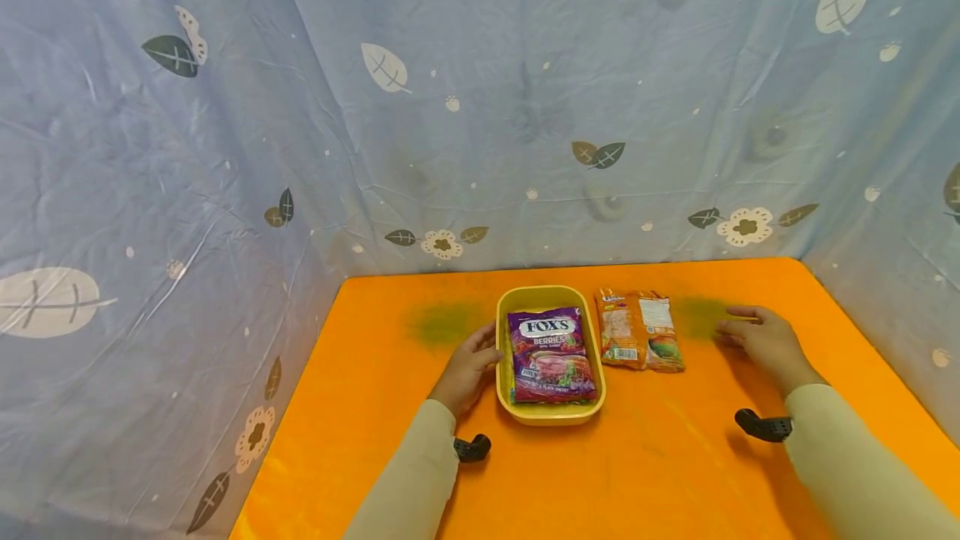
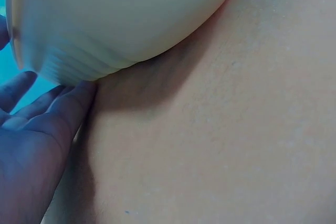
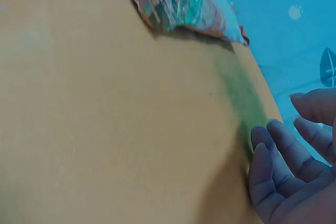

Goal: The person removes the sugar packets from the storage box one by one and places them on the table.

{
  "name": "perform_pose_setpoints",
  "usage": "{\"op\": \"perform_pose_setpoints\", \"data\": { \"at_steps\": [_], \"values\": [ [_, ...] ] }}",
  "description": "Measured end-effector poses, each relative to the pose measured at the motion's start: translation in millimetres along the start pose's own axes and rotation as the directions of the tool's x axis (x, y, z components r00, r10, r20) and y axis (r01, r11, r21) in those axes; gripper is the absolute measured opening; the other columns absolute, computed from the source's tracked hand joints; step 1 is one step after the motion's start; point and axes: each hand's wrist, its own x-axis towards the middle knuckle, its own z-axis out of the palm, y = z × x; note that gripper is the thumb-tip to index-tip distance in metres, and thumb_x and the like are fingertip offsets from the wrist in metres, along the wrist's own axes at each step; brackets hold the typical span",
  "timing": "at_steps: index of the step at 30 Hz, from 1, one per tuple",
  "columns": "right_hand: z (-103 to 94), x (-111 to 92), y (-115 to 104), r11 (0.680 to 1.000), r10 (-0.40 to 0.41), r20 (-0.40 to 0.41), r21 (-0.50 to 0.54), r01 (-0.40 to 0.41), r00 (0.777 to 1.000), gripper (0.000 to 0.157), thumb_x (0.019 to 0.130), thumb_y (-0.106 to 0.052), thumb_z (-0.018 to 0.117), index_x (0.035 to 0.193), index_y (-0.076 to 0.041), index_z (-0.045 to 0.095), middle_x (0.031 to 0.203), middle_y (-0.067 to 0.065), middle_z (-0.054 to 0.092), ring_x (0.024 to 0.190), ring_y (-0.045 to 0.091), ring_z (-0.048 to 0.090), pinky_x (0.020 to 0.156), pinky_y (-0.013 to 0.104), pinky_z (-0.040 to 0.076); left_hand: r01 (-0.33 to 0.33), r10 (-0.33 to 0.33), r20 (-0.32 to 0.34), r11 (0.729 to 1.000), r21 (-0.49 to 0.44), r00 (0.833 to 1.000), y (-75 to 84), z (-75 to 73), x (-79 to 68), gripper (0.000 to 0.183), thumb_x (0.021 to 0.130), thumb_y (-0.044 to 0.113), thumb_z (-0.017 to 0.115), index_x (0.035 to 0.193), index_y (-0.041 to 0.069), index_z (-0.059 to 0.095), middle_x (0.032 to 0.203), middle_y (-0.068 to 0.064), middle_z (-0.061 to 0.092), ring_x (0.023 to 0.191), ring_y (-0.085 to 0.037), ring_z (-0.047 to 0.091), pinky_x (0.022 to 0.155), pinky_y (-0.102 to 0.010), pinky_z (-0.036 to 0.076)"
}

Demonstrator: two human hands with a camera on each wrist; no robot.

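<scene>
A yellow tray (image 1: 550, 416) with raised walls stands on the orange table. Inside it lies a purple candy packet (image 1: 551, 357), its "FOX'S BERRIES" print facing up. The left hand (image 1: 468, 369) is at the tray's left side; in the left wrist view its fingers (image 2: 63, 111) touch the outer wall of the pale-looking tray (image 2: 131, 14). Just right of the tray lies an orange packet (image 1: 640, 332) with a barcode and a fruit picture. The right hand (image 1: 768, 344) hovers to the right of that packet, apart from it, its fingers (image 3: 262, 171) loosely bent around nothing.
The orange table (image 1: 390, 407) ends at the back against a blue patterned curtain (image 1: 487, 107), which also hangs at both sides. Dark green smudges (image 1: 446, 323) mark the tabletop. Black curved wrist pieces (image 1: 763, 426) stick out from both sleeves.
</scene>
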Motion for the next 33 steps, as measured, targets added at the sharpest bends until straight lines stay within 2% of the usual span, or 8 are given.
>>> {"op": "perform_pose_setpoints", "data": {
  "at_steps": [7,14,17,20,24,30,33],
  "values": [
    [-4.7,1,5,0.999,0.023,-0.005,0.035,-0.023,1.000,0.071,0.115,-0.025,0.058,0.166,0.013,0.025,0.115,-0.005,0.074,0.092,0.005,0.075,0.082,0.032,0.064,-0.003,0.003,-0.001,1.000,0.002,1.000,-0.5,-0.3,0.5,0.072,0.101,0.004,0.066,0.168,0.003,0.039,0.165,-0.017,0.047,0.141,-0.036,0.055,0.109,-0.045,0.053],
    [0.2,1,1,0.998,-0.001,-0.002,0.065,0.001,1.000,0.073,0.114,-0.028,0.059,0.165,0.013,0.027,0.110,-0.011,0.073,0.093,0.008,0.075,0.082,0.032,0.063,-0.015,0.014,0.001,1.000,0.001,1.000,0.1,0.4,0.3,0.071,0.102,0.004,0.065,0.168,0.001,0.038,0.164,-0.019,0.047,0.142,-0.037,0.055,0.110,-0.045,0.052],
    [4.0,1,-4,0.999,-0.024,-0.018,0.027,0.024,1.000,0.075,0.112,-0.034,0.062,0.165,0.010,0.032,0.115,-0.005,0.070,0.094,0.008,0.074,0.081,0.029,0.062,-0.015,0.015,-0.001,1.000,0.008,1.000,0.6,1.0,-0.3,0.071,0.102,0.005,0.066,0.168,0.001,0.038,0.163,-0.020,0.047,0.140,-0.037,0.056,0.110,-0.046,0.052],
    [9.9,0,-11,0.998,-0.056,-0.018,0.004,0.056,0.998,0.077,0.111,-0.040,0.064,0.164,0.008,0.035,0.128,0.009,0.064,0.097,0.009,0.073,0.082,0.030,0.062,-0.011,0.011,-0.002,1.000,0.011,1.000,1.9,1.7,-1.3,0.072,0.102,0.005,0.066,0.168,0.001,0.038,0.164,-0.020,0.047,0.140,-0.037,0.057,0.110,-0.046,0.052],
    [18.5,-1,-23,0.995,-0.089,0.010,0.042,0.089,0.996,0.080,0.111,-0.043,0.064,0.165,0.006,0.033,0.145,0.023,0.052,0.103,0.008,0.073,0.088,0.034,0.063,-0.010,0.010,-0.002,1.000,0.010,1.000,2.5,1.9,-1.8,0.071,0.102,0.005,0.066,0.168,0.002,0.038,0.164,-0.019,0.047,0.141,-0.037,0.055,0.110,-0.046,0.052],
    [33.7,-2,-43,0.989,-0.137,0.033,0.057,0.134,0.990,0.073,0.113,-0.037,0.062,0.164,0.007,0.035,0.146,0.026,0.050,0.102,0.004,0.072,0.090,0.028,0.060,-0.019,0.019,0.001,1.000,0.008,1.000,0.9,1.1,-2.0,0.070,0.103,0.005,0.066,0.168,0.002,0.039,0.162,-0.020,0.048,0.139,-0.037,0.057,0.109,-0.045,0.052],
    [44.2,-2,-52,0.987,-0.153,0.047,0.061,0.150,0.987,0.069,0.114,-0.035,0.060,0.163,0.007,0.035,0.146,0.027,0.051,0.102,0.007,0.072,0.091,0.029,0.060,-0.022,0.022,0.001,1.000,0.005,1.000,0.7,1.3,-2.1,0.069,0.103,0.005,0.065,0.168,0.002,0.040,0.163,-0.020,0.048,0.139,-0.037,0.058,0.110,-0.045,0.052]
  ]
}}
